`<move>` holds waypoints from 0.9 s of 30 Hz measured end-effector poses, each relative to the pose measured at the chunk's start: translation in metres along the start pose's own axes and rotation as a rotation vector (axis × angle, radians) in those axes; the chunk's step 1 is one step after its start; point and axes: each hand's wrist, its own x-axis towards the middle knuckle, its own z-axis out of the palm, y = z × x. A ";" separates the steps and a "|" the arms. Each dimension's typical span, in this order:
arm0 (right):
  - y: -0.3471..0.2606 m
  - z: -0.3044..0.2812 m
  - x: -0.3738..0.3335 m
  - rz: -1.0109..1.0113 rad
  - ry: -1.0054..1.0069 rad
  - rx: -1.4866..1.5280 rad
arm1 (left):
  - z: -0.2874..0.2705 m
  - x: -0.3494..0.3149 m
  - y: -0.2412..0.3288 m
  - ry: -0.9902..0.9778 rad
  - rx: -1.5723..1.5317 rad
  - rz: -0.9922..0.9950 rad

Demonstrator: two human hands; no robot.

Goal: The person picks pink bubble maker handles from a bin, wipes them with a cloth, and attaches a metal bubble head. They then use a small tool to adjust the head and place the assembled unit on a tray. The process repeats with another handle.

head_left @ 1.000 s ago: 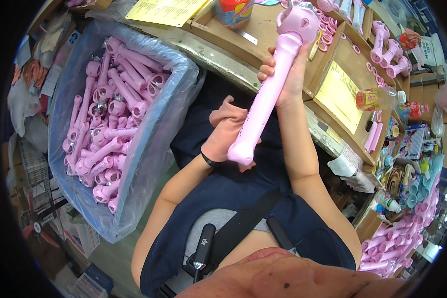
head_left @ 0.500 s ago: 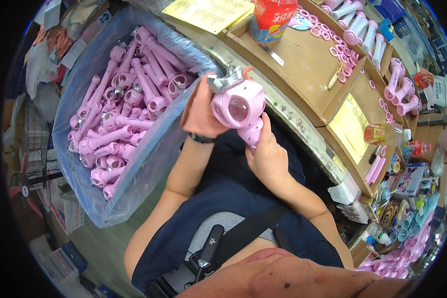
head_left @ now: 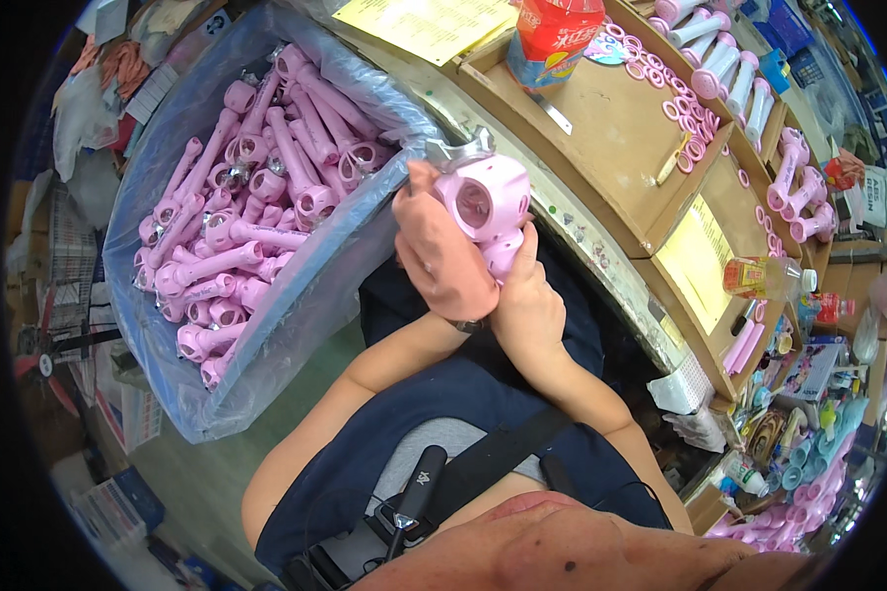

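Observation:
A pink plastic toy wand with a round, hollow head and a silver crown-shaped piece on top is held in front of my body. My right hand wraps its short visible handle from the near right. Against the left side of the head and handle lies my left hand, covered in a peach-coloured glove or cloth; I cannot tell which. Its fingers are bent around the wand, partly hidden. Through a round opening in the head, a dark, shiny interior shows.
To the left stands a large bin lined with blue plastic, full of similar pink wands. On the right, a bench carries a cardboard tray with pink rings, a red drink package, a bottle and yellow papers.
My left hand has turned and slid down from behind the wand's head toward its handle, with its wrist now close to my right hand. The wand has shifted slightly right.

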 end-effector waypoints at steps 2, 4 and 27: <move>0.001 -0.003 0.002 0.021 -0.056 0.094 | 0.000 -0.002 0.002 -0.062 -0.659 -0.378; 0.004 -0.007 0.003 0.034 -0.106 0.156 | -0.008 0.004 0.003 -0.195 -1.156 -0.734; 0.037 0.006 0.007 0.425 -0.710 1.417 | -0.029 0.035 -0.033 -0.509 -1.497 -0.928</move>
